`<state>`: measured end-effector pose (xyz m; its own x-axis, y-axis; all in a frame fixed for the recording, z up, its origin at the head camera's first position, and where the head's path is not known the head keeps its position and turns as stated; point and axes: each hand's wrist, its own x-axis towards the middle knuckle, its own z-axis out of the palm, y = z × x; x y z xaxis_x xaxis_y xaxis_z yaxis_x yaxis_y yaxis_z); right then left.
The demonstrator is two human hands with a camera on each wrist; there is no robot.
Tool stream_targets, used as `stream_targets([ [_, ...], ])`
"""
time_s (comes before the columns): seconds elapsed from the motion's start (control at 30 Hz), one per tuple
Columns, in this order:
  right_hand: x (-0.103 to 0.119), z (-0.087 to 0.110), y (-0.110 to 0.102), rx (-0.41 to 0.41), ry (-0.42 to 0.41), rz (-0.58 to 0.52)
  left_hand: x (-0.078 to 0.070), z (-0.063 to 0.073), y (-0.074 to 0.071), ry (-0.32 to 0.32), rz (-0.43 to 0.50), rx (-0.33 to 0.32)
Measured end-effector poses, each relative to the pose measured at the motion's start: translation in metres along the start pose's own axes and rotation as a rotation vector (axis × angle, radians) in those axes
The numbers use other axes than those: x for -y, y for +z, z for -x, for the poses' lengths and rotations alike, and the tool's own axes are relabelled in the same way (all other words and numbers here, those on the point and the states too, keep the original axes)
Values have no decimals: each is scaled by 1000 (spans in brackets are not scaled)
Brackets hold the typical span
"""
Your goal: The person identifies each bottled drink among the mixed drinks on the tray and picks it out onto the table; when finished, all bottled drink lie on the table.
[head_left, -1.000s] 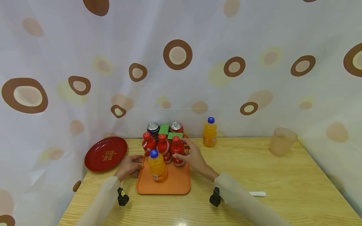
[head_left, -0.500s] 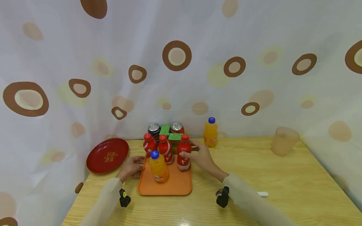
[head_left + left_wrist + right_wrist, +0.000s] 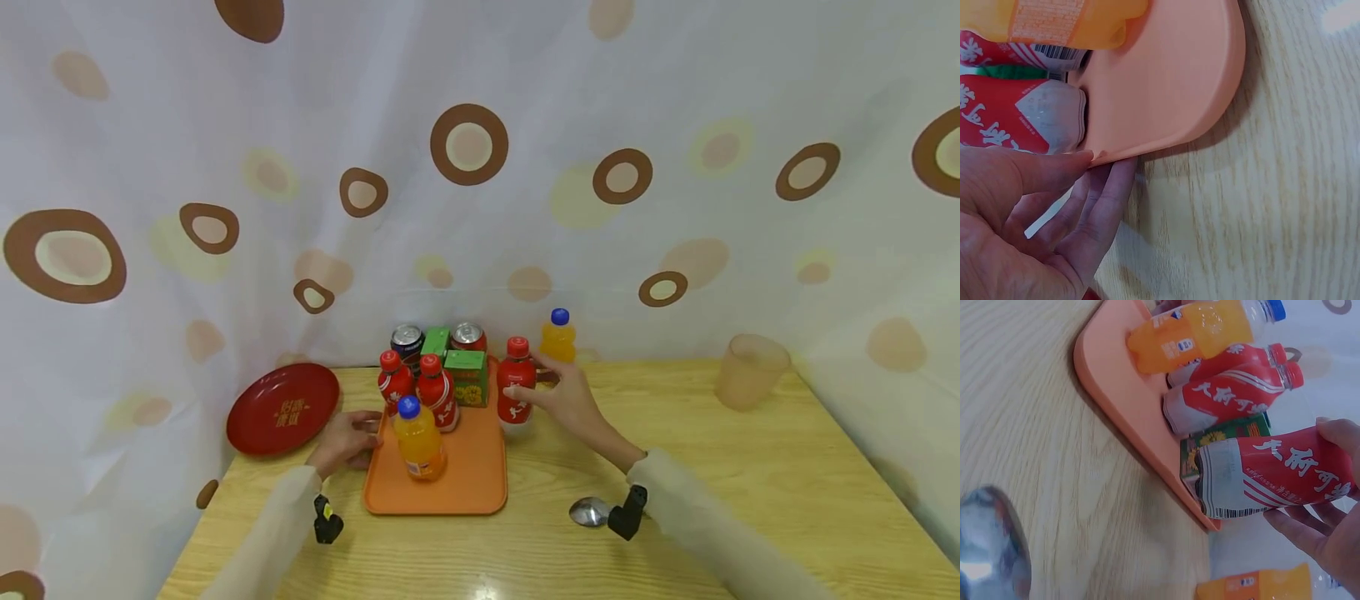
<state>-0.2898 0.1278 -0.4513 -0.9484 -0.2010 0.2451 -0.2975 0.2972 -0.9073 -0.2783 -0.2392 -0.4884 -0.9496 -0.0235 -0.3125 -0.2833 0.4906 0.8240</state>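
My right hand (image 3: 568, 402) grips a red-capped cola bottle (image 3: 515, 385) with a red label, held upright above the tray's right edge. In the right wrist view the bottle's base (image 3: 1219, 478) hangs clear of the tray. My left hand (image 3: 347, 442) pinches the left rim of the orange tray (image 3: 471, 492), thumb on the rim and fingers against its outer side. On the tray stand two more red cola bottles (image 3: 437, 396), an orange soda bottle (image 3: 420, 446), green drink boxes (image 3: 467, 379) and two cans (image 3: 468, 335) at the back.
Behind my right hand stands another orange soda bottle (image 3: 558, 337). A red plate (image 3: 281, 408) leans at the left against the patterned curtain. A spoon (image 3: 588, 512) lies near my right wrist, and a translucent cup (image 3: 750, 372) stands at the far right.
My right hand has lifted the cola bottle from the tray's row and carried it right, uncovering the green drink box. The left hand has stayed at the tray rim.
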Motion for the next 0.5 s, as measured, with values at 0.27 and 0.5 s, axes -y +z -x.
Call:
stream_targets([
  [0.27, -10, 6, -28, -48, -3, 70, -1, -1, -1, 10, 0, -6],
  [0.5, -22, 9, -57, -117, 19, 104, -2, -1, 1, 15, -32, -9],
])
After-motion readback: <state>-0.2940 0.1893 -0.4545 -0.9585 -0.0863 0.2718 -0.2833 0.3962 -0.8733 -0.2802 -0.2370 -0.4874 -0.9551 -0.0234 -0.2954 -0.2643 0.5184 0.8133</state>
